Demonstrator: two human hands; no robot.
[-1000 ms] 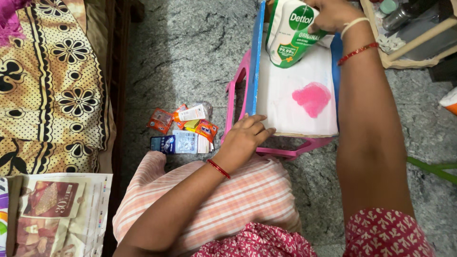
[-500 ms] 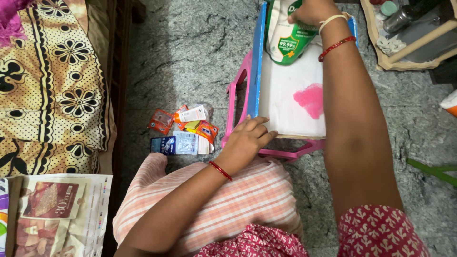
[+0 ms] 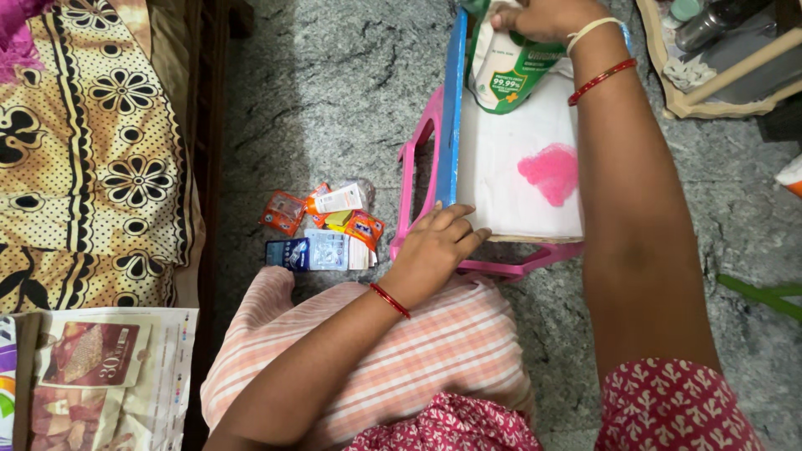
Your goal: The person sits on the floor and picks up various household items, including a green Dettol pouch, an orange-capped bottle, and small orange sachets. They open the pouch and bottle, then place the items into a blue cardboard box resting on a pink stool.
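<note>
A grey mottled stone floor (image 3: 334,92) fills the room's middle, with a bed under a black-and-cream flowered cover (image 3: 92,150) along one side and a spread newspaper (image 3: 100,376) at its foot. A wooden tray (image 3: 677,92) holding a metal bottle sits at the far corner. A small pink plastic bench with a white top and blue edge (image 3: 501,192) stands on the floor; a pink blot (image 3: 551,171) marks its top. Beside it lies a heap of small orange, white and blue sachets (image 3: 322,230). The left hand (image 3: 434,246) rests on the bench's near corner, fingers loosely spread. The right hand (image 3: 543,17) is closed around the top of a green-and-white refill pouch (image 3: 510,71), which hangs over the bench's far end.
</note>
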